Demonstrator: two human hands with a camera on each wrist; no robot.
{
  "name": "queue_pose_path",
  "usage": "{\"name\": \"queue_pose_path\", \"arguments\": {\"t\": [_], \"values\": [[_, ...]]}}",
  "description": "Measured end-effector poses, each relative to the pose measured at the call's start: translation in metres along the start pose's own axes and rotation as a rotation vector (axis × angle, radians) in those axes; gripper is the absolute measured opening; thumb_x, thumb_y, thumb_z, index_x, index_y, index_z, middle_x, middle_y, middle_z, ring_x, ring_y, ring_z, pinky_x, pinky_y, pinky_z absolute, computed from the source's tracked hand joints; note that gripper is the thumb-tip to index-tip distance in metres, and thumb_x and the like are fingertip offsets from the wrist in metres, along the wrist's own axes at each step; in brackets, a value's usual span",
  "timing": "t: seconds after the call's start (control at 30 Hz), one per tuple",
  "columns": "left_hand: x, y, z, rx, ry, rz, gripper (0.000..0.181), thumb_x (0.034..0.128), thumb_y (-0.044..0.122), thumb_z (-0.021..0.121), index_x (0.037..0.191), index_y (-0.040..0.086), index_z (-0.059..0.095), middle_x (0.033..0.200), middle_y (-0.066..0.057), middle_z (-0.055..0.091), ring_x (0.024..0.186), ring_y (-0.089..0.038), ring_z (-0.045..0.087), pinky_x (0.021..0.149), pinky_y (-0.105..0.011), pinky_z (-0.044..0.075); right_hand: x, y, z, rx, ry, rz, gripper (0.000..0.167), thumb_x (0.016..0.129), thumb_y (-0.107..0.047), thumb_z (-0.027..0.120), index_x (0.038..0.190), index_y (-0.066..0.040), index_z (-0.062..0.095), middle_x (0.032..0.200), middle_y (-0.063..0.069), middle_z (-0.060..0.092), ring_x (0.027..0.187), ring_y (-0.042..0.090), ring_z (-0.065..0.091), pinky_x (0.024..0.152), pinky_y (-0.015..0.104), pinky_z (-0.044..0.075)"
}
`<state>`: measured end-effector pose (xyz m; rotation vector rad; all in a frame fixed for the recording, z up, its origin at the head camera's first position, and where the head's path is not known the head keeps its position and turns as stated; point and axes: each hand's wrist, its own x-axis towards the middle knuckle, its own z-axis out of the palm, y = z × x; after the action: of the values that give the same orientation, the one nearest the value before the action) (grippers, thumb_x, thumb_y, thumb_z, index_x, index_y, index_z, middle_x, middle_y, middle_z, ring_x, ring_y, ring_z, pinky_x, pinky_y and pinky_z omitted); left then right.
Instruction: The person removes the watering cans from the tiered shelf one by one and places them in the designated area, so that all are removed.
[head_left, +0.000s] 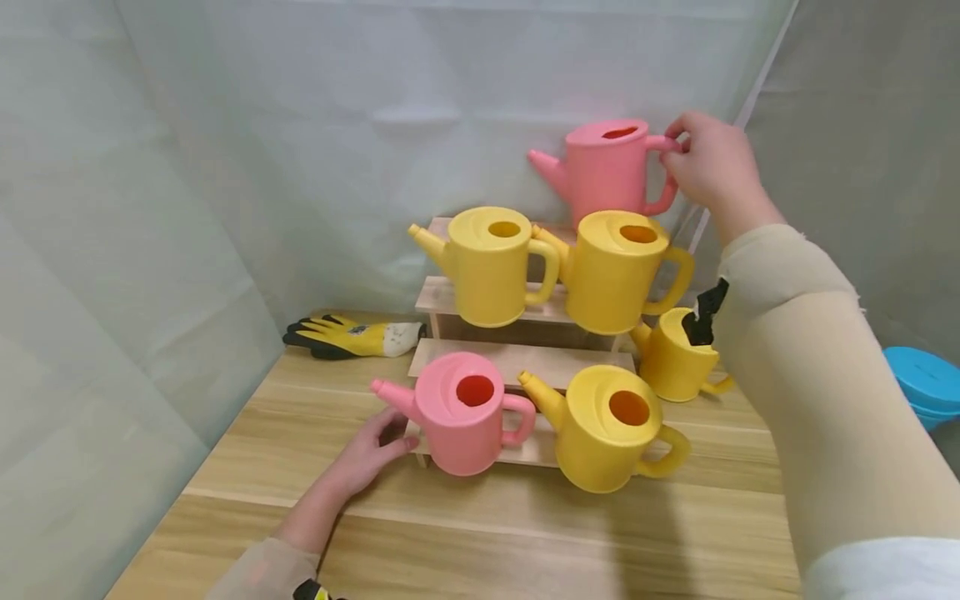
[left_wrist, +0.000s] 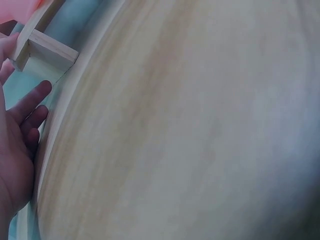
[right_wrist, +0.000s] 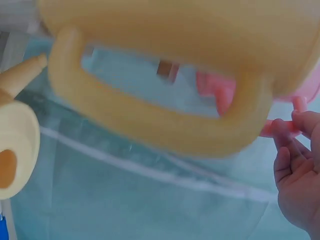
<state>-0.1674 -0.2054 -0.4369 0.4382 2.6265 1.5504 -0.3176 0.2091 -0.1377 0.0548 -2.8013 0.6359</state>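
Note:
At the top of a stepped wooden rack (head_left: 517,360), my right hand (head_left: 711,162) pinches the upper part of a pink watering can's (head_left: 609,175) handle between thumb and fingers. A yellow watering can (head_left: 611,287) in front hides the pink can's base. Another yellow watering can (head_left: 491,279) stands beside it on the middle level. Lower down are a second pink watering can (head_left: 459,437) and a yellow watering can (head_left: 600,450). My left hand (head_left: 366,457) touches the rack's lower left end, its fingers loosely extended in the left wrist view.
One more yellow watering can (head_left: 675,358) stands on the wooden table (head_left: 465,542) right of the rack. A yellow-and-black work glove (head_left: 352,337) lies to the left. Blue containers (head_left: 924,383) are at the far right. White cloth (head_left: 300,125) hangs behind.

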Motion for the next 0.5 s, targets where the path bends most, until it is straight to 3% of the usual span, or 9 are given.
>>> {"name": "queue_pose_path", "arguments": {"t": [0.13,0.27,0.37,0.5], "values": [[0.004,-0.019,0.003,-0.004,0.005,-0.008,0.051,0.0899,0.027,0.063,0.137,0.019,0.044,0.135,-0.012,0.049,0.123,-0.034,0.045,0.100,-0.056,0.033,-0.004,0.018,-0.005,-0.009,-0.001,0.025,0.042,0.097,-0.024,0.042,0.134,-0.002,0.042,0.123,0.023,0.051,0.102,0.037,0.048,0.083,0.046,0.046],[0.006,-0.024,0.004,-0.001,0.007,-0.014,0.052,0.0893,0.030,0.063,0.137,0.021,0.044,0.138,-0.011,0.047,0.125,-0.033,0.043,0.101,-0.055,0.033,-0.009,0.037,-0.010,0.003,0.005,0.051,0.044,0.097,-0.026,0.042,0.134,-0.002,0.041,0.124,0.023,0.051,0.104,0.038,0.047,0.084,0.048,0.045],[0.006,-0.020,0.004,-0.013,0.007,-0.021,0.055,0.0893,0.029,0.064,0.139,0.018,0.042,0.140,-0.014,0.043,0.127,-0.036,0.040,0.102,-0.056,0.031,-0.014,0.052,-0.014,0.023,0.015,0.067,0.048,0.097,-0.029,0.043,0.136,-0.001,0.039,0.125,0.024,0.050,0.106,0.039,0.047,0.087,0.051,0.044],[0.002,-0.001,0.001,-0.006,0.000,-0.020,0.055,0.0898,0.025,0.063,0.139,0.012,0.042,0.139,-0.018,0.044,0.126,-0.040,0.041,0.101,-0.057,0.031,-0.021,0.068,-0.016,0.039,0.039,0.078,0.051,0.097,-0.032,0.043,0.138,-0.002,0.038,0.125,0.025,0.050,0.104,0.039,0.048,0.085,0.051,0.044]]}}
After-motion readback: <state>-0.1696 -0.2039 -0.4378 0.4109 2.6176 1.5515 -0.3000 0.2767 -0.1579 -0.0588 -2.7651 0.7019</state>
